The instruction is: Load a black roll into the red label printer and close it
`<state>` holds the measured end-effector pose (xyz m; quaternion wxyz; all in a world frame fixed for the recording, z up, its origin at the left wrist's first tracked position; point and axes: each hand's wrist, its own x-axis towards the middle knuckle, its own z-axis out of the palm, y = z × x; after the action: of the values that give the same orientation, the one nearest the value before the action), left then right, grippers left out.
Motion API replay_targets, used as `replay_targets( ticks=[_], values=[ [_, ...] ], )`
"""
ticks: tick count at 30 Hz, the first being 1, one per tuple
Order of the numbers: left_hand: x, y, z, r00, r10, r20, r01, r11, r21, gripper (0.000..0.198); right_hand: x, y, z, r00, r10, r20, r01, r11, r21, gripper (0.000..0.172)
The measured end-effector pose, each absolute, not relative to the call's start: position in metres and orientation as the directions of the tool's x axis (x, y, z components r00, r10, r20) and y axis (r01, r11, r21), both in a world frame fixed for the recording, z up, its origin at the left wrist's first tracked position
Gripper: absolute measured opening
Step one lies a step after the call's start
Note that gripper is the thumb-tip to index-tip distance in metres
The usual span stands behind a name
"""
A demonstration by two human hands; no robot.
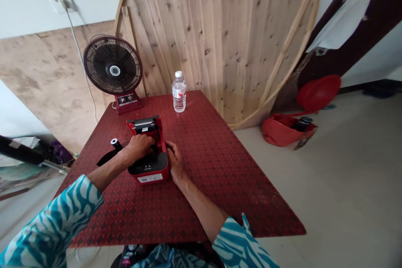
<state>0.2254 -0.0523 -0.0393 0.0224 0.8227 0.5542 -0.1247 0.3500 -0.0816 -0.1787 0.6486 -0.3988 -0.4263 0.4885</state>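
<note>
The left hand [140,144] is reaching, fingers curled, into the open label printer [147,150]; the right hand [175,161] is lying open, bracing its side, best kept steady on the counter [220,167].

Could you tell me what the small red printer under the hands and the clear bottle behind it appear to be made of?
Small red printer: seemingly moulded plastic, smooth, slightly glossy casing with a black top. Clear bottle: likely thin transparent plastic, see-through with a white cap and label.
</note>
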Motion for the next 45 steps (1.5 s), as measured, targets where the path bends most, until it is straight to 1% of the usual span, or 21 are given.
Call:
replay_targets(
  ticks=[5,7,9,10,11,12,14,15,18,20,24,30,33,36,38,41,43,45],
  values=[
    [0.208,-0.049,-0.033,0.428,0.876,-0.223,0.9,-0.434,0.022,0.025,0.35,-0.082,-0.178,0.146,0.978,0.152,-0.305,0.191,-0.933,0.03],
    [0.194,-0.06,-0.027,0.457,0.879,-0.137,0.886,-0.437,0.151,0.031,0.351,-0.083,-0.177,0.144,0.977,0.154,-0.302,0.192,-0.934,0.031],
    [0.179,-0.08,-0.023,0.451,0.892,0.011,0.835,-0.426,0.349,0.038,0.351,-0.084,-0.176,0.136,0.979,0.153,-0.299,0.188,-0.936,0.032],
    [0.172,-0.092,-0.023,0.445,0.893,0.067,0.798,-0.429,0.422,0.041,0.351,-0.084,-0.175,0.132,0.98,0.149,-0.299,0.183,-0.937,0.033],
    [0.166,-0.104,-0.025,0.447,0.886,0.12,0.767,-0.449,0.459,0.042,0.351,-0.085,-0.174,0.132,0.981,0.145,-0.299,0.179,-0.937,0.033],
    [0.162,-0.116,-0.028,0.463,0.869,0.175,0.739,-0.488,0.464,0.045,0.351,-0.085,-0.174,0.132,0.981,0.142,-0.296,0.176,-0.939,0.033],
    [0.161,-0.133,-0.039,0.49,0.822,0.291,0.712,-0.57,0.41,0.046,0.352,-0.085,-0.173,0.141,0.98,0.143,-0.286,0.179,-0.941,0.033],
    [0.163,-0.138,-0.045,0.495,0.796,0.349,0.709,-0.602,0.368,0.043,0.352,-0.085,-0.173,0.145,0.979,0.144,-0.282,0.18,-0.942,0.033],
    [0.172,-0.139,-0.059,0.488,0.73,0.479,0.72,-0.647,0.251,0.023,0.352,-0.086,-0.174,0.143,0.979,0.144,-0.284,0.18,-0.942,0.033],
    [0.177,-0.135,-0.063,0.504,0.697,0.51,0.724,-0.663,0.19,0.016,0.352,-0.087,-0.173,0.137,0.98,0.144,-0.291,0.179,-0.94,0.033],
    [0.182,-0.137,-0.061,0.546,0.643,0.537,0.718,-0.69,0.096,0.015,0.352,-0.085,-0.173,0.142,0.978,0.152,-0.285,0.188,-0.94,0.032],
    [0.188,-0.159,-0.064,0.524,0.603,0.602,0.723,-0.688,0.06,0.011,0.351,-0.086,-0.176,0.147,0.981,0.125,-0.284,0.163,-0.945,0.032],
    [0.189,-0.163,-0.069,0.512,0.597,0.617,0.727,-0.684,0.059,0.012,0.353,-0.083,-0.176,0.13,0.987,0.09,-0.309,0.127,-0.943,0.035],
    [0.189,-0.166,-0.074,0.495,0.589,0.639,0.74,-0.671,0.044,0.014,0.355,-0.063,-0.165,0.168,0.984,0.064,-0.304,0.113,-0.946,0.04],
    [0.19,-0.168,-0.076,0.482,0.582,0.655,0.754,-0.657,0.029,0.014,0.354,-0.041,-0.151,0.17,0.981,0.096,-0.287,0.142,-0.947,0.041],
    [0.191,-0.17,-0.079,0.465,0.578,0.671,0.765,-0.644,0.025,0.015,0.351,-0.013,-0.126,0.117,0.978,0.175,-0.273,0.201,-0.941,0.04],
    [0.19,-0.172,-0.081,0.463,0.585,0.666,0.769,-0.639,0.027,0.016,0.35,-0.007,-0.115,0.121,0.98,0.161,-0.268,0.188,-0.945,0.041],
    [0.19,-0.173,-0.083,0.464,0.6,0.651,0.771,-0.636,0.036,0.018,0.352,-0.012,-0.111,0.133,0.979,0.154,-0.251,0.183,-0.95,0.045]
  ],
)
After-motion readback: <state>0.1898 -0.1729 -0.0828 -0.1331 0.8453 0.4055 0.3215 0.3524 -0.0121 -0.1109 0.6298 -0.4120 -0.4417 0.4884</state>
